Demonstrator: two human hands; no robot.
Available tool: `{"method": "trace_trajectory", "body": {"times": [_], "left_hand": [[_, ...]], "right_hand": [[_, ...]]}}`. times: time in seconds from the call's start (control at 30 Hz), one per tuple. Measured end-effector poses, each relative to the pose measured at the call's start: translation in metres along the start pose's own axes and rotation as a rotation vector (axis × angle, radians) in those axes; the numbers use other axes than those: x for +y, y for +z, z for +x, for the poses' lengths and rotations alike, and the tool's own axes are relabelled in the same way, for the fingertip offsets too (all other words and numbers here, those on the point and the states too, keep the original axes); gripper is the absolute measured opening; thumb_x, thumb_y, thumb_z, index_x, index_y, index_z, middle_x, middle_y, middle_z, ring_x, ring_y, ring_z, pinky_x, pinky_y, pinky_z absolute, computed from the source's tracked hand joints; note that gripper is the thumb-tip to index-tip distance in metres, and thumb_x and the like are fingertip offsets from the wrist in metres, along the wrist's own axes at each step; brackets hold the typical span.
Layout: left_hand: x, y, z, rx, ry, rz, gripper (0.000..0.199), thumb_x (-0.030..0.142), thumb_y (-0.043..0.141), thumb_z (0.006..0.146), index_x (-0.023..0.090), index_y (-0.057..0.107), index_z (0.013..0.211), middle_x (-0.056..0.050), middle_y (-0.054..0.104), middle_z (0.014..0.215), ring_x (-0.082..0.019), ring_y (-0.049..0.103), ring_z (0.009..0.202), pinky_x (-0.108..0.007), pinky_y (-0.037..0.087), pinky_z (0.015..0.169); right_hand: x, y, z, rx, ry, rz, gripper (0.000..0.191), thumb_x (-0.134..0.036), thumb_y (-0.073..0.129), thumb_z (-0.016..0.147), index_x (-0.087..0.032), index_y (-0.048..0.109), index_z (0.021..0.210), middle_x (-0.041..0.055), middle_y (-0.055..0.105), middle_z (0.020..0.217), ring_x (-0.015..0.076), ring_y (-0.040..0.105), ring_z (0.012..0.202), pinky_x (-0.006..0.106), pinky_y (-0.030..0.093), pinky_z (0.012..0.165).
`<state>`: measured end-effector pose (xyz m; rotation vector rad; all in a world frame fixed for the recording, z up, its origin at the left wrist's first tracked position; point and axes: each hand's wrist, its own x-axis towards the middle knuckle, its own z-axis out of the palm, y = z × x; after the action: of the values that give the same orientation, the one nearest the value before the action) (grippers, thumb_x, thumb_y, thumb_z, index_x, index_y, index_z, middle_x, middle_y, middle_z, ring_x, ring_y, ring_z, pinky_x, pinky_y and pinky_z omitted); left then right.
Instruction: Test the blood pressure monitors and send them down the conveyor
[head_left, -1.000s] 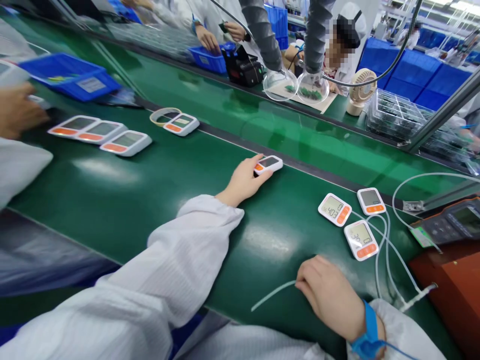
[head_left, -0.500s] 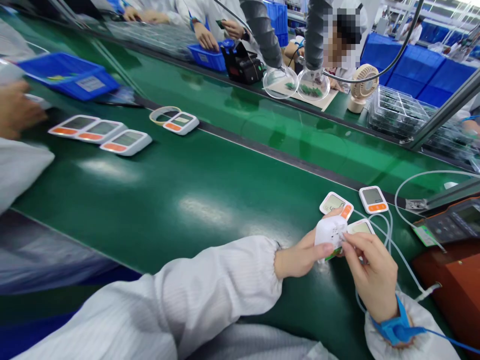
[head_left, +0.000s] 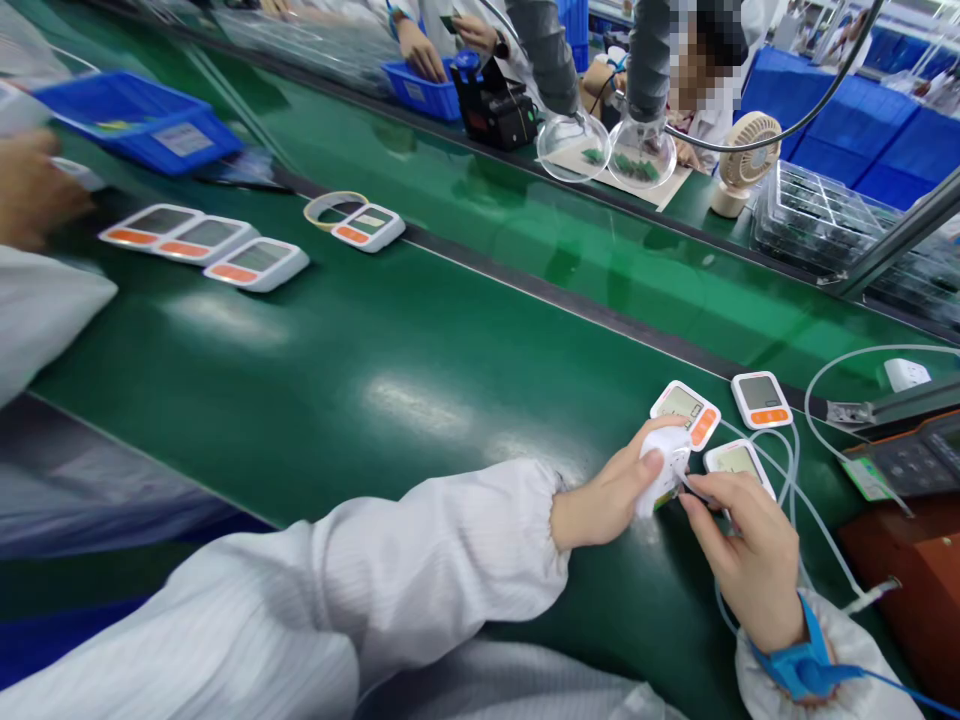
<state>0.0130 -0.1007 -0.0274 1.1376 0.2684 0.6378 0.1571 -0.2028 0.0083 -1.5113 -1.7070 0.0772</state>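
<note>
Co-worker hand [head_left: 41, 190]: far L of our grip, blurred, nr blue tray [head_left: 184, 140].
Row: 3 units [head_left: 259, 262], well L of our grip, side by side, screens up.
Ring: pale ring [head_left: 319, 212] beside lone unit [head_left: 369, 228], also L of & beyond our grip.
L hand: closed round held unit [head_left: 661, 470]; we've got L hand [head_left: 607, 500] under & around it, thumb on its white casing.
Tube: tube [head_left: 684, 482] end is up at held unit, betw. our two hands. Means unit & tube are meeting; fully seated or not, we can't tell.
R hand: R hand [head_left: 757, 560] in a narrow fingertip pinch on tube, just R of held unit; blue strap [head_left: 802, 660] on our wrist.
Screens: near units [head_left: 761, 400], 3 total, just beyond & R of held unit; one partly behind our R hand.
Meter: dark meter [head_left: 892, 470], R of our grip, atop orange box [head_left: 915, 560].
</note>
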Motion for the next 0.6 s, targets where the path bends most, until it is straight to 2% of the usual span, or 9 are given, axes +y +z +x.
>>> {"method": "trace_trajectory", "body": {"times": [0.13, 0.33, 0.6], "left_hand": [[-0.0029, 0.0005, -0.0027, -0.032, -0.037, 0.104, 0.069, 0.069, 0.043, 0.093, 0.02, 0.039, 0.141, -0.008, 0.055, 0.106, -0.02, 0.052, 0.091, -0.036, 0.044, 0.085], [-0.0044, 0.0025, -0.0039, -0.017, -0.016, 0.101, 0.068, 0.069, 0.04, 0.094, 0.02, 0.039, 0.141, -0.008, 0.056, 0.106, -0.021, 0.052, 0.095, -0.037, 0.043, 0.088], [-0.0042, 0.0028, -0.0044, -0.025, -0.025, 0.17, 0.07, 0.07, 0.036, 0.094, 0.019, 0.037, 0.142, -0.009, 0.054, 0.11, -0.02, 0.049, 0.091, -0.036, 0.042, 0.086]], "right_hand": [[-0.0018, -0.0009, 0.0013, -0.008, -0.027, 0.022, 0.01, -0.016, 0.061, 0.098, -0.023, 0.068, 0.101, 0.0025, 0.069, 0.089, 0.0183, 0.065, 0.08, 0.032, 0.052, 0.073], [-0.0041, -0.0006, 0.0001, -0.017, 0.019, 0.025, 0.008, -0.019, 0.057, 0.099, -0.023, 0.063, 0.095, 0.0024, 0.067, 0.086, 0.0185, 0.063, 0.079, 0.031, 0.05, 0.07], [-0.0029, 0.0025, -0.0015, -0.031, 0.056, 0.001, 0.008, -0.021, 0.056, 0.1, -0.023, 0.062, 0.095, 0.0014, 0.067, 0.088, 0.0176, 0.063, 0.078, 0.029, 0.049, 0.069]]}}
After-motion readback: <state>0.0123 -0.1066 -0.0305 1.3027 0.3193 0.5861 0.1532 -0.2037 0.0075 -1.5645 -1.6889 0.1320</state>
